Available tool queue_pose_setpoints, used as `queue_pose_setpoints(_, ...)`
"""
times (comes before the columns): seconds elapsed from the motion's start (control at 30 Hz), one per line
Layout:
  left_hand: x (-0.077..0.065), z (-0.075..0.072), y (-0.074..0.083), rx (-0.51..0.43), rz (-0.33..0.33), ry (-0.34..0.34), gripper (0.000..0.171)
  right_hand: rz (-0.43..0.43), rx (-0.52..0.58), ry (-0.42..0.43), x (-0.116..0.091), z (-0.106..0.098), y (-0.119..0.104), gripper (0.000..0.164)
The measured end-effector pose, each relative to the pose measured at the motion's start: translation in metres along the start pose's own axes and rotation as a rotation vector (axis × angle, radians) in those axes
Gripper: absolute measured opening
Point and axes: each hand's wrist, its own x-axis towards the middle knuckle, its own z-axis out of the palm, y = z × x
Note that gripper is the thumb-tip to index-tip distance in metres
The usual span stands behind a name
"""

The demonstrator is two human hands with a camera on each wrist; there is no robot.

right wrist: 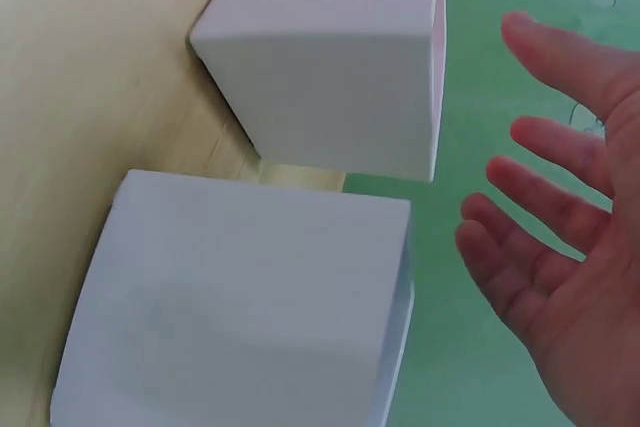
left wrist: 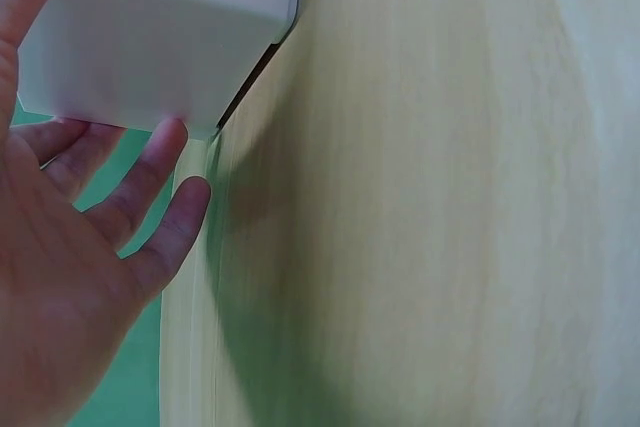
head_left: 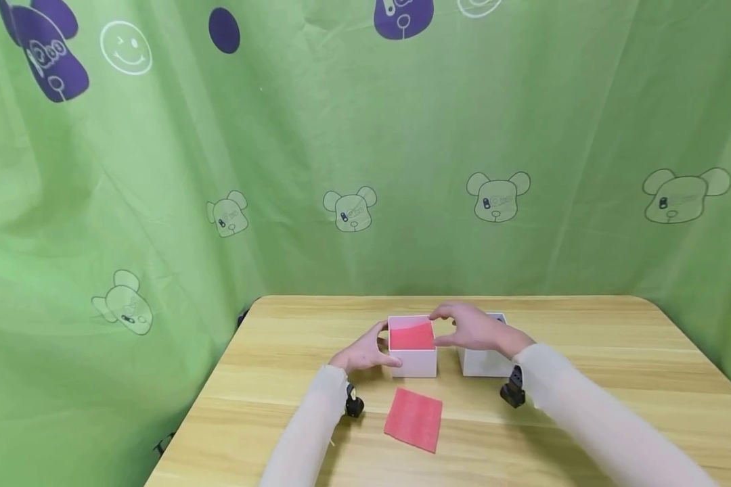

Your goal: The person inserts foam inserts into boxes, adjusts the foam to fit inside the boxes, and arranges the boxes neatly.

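A white open-topped box (head_left: pixel 414 364) stands near the middle of the table, with a red square sheet (head_left: pixel 411 336) inside it. My left hand (head_left: pixel 365 350) holds this box at its left side, thumb at the front; in the left wrist view, the fingers (left wrist: pixel 165 152) reach along its back edge. Over the right rim hovers my right hand (head_left: pixel 472 328), its fingers loosely bent with nothing between them. The right wrist view shows that hand apart from both the box (right wrist: pixel 330 97) and a second white box (right wrist: pixel 240 287).
The second white box (head_left: pixel 484 363) is right of the first, partly hidden behind my right hand and wrist. Another red square sheet (head_left: pixel 414 419) lies flat on the wooden table (head_left: pixel 591 379) in front. A green curtain (head_left: pixel 402 257) hangs behind the table's back edge.
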Motion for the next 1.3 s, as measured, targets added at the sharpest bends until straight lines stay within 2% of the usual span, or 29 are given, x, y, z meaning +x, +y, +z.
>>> queue_pose_setpoints(0.23,0.0,0.0,-0.001,-0.011,0.005,0.001,0.096,-0.09,-0.087,0.042,-0.027,0.006,-0.017,0.042)
queue_pose_setpoints(0.4,-0.001,0.0,0.001,-0.007,0.012,0.004,0.096,-0.157,-0.112,0.014,-0.044,0.021,-0.03,0.039)
queue_pose_setpoints(0.63,-0.001,-0.001,0.001,-0.035,0.015,-0.006,0.096,-0.159,-0.141,-0.064,-0.06,0.051,-0.037,0.049)
queue_pose_setpoints(0.87,0.0,0.0,0.0,-0.019,-0.015,-0.001,0.097,-0.152,-0.182,-0.125,-0.065,0.072,-0.042,0.068)
queue_pose_setpoints(1.07,-0.001,0.0,0.001,-0.022,-0.009,-0.002,0.096,-0.13,-0.213,-0.194,-0.063,0.085,-0.046,0.083)
queue_pose_setpoints(1.3,-0.001,0.001,0.001,-0.012,-0.015,0.006,0.097,-0.12,-0.235,-0.205,-0.057,0.1,-0.048,0.098)
